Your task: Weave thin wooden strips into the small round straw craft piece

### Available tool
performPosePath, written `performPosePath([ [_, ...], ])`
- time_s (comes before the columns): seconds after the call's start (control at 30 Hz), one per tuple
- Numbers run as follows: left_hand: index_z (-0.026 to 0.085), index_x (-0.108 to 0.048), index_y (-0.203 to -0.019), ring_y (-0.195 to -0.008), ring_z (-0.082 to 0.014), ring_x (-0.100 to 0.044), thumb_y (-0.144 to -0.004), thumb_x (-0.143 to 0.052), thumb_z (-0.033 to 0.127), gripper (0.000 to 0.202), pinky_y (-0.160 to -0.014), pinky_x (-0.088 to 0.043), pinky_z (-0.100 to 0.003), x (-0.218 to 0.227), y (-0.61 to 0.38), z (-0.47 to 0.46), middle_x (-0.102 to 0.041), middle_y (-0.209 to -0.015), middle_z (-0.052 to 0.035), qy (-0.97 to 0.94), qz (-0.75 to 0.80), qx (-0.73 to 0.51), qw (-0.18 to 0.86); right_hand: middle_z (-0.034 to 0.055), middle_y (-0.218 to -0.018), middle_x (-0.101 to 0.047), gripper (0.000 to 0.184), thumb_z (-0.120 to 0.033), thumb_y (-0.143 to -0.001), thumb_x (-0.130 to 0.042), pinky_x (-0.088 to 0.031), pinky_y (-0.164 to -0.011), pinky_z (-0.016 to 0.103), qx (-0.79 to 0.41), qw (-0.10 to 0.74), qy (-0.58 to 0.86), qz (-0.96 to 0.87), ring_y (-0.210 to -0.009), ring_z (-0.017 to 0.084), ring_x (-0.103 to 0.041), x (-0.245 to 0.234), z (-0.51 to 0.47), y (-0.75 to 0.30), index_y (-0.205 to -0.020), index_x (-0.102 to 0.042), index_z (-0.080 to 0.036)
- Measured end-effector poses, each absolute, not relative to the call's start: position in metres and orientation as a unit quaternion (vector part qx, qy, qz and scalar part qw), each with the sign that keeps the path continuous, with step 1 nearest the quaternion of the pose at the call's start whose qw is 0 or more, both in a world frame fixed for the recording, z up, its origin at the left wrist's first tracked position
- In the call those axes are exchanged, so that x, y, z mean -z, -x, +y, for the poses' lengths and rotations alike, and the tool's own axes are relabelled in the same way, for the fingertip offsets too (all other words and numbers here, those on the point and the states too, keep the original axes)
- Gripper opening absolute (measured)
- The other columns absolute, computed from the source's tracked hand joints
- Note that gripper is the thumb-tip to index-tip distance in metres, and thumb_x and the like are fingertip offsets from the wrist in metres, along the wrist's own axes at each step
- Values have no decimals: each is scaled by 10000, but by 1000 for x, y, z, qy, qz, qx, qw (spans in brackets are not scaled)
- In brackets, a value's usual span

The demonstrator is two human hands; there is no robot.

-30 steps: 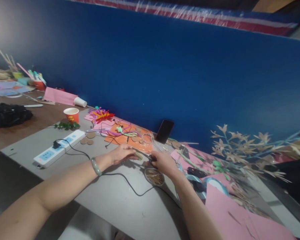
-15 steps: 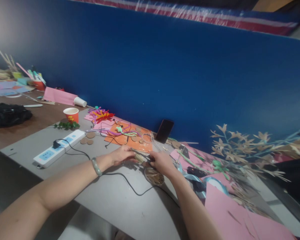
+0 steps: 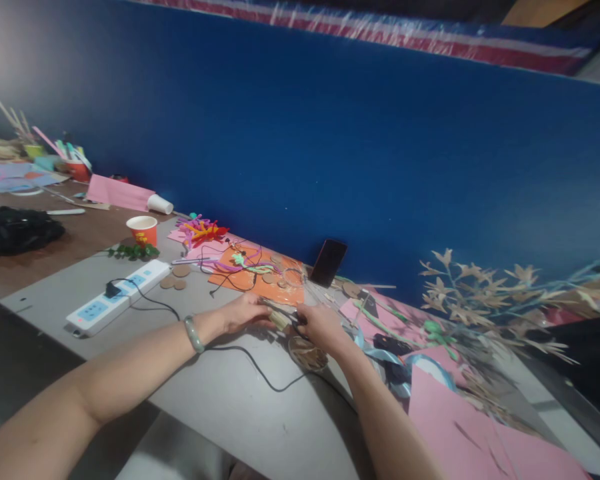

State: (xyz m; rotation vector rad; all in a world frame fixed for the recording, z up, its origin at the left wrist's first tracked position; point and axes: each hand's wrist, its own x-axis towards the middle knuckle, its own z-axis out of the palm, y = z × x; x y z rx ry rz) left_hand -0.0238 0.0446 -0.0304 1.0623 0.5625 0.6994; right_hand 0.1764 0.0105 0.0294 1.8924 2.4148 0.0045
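Observation:
My left hand [image 3: 247, 312], with a green bangle at its wrist, is closed on a pale tan strip [image 3: 280, 321], perhaps a dried leaf or husk. Facing it, my right hand [image 3: 317, 327] grips dark-handled scissors [image 3: 296, 317]. Their blades reach left over the strip toward my left fingers; how far apart the blades are is too small to see. Below my right hand lies a round clear dish [image 3: 307, 353] with brownish bits in it. A black cable [image 3: 260, 373] runs across the grey table under my forearms.
A white power strip [image 3: 117, 298], wooden discs [image 3: 180, 271] and an orange paper cup [image 3: 143, 231] stand left. Behind my hands are orange paper [image 3: 225, 283], coloured pipe cleaners [image 3: 205, 230] and a leaning phone [image 3: 329, 262]. Pink paper [image 3: 460, 427] and dried stems [image 3: 460, 287] fill the right.
My right hand and the scissors have shifted very slightly left. The left hand stays nearly in place, still holding the strip.

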Motion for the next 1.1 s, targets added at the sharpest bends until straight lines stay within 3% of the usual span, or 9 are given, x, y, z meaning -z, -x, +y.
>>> performPosePath([
  [0.23, 59, -687, -815, -793, -196, -675, -680, -705, 256, 239, -798, -507, -291, 30, 23, 45, -703, -873, -160, -479, 259, -319, 775, 49, -755, -689, 273, -493, -755, -633, -232, -534, 256, 14, 50, -609, 792, -718, 202, -603, -28, 14, -178, -793, -658, -223],
  [0.73, 56, -684, -824, -766, -199, -677, -643, -742, 217, 248, -761, -531, -287, 30, 23, 43, -704, -870, -151, -452, 280, -309, 788, 32, -734, -660, 130, -340, -761, -617, -222, -534, 244, 30, 30, -607, 794, -667, 162, -548, -25, 15, -177, -776, -645, -214],
  [0.93, 73, -653, -793, -683, -177, -675, -684, -734, 282, 249, -675, -543, -267, 21, 31, 52, -700, -819, -138, -429, 322, -354, 766, 3, -655, -594, 340, -518, -742, -608, -231, -526, 227, 83, -74, -624, 773, -593, 127, -475, -30, 19, -194, -709, -582, -180],
  [1.1, 89, -642, -818, -759, -160, -671, -681, -736, 206, 204, -740, -536, -251, 10, 34, 53, -699, -862, -112, -416, 302, -417, 749, -24, -628, -567, 403, -580, -678, -644, -241, -529, 226, 111, -89, -581, 801, -589, 123, -466, -35, 17, -204, -703, -552, -189],
])
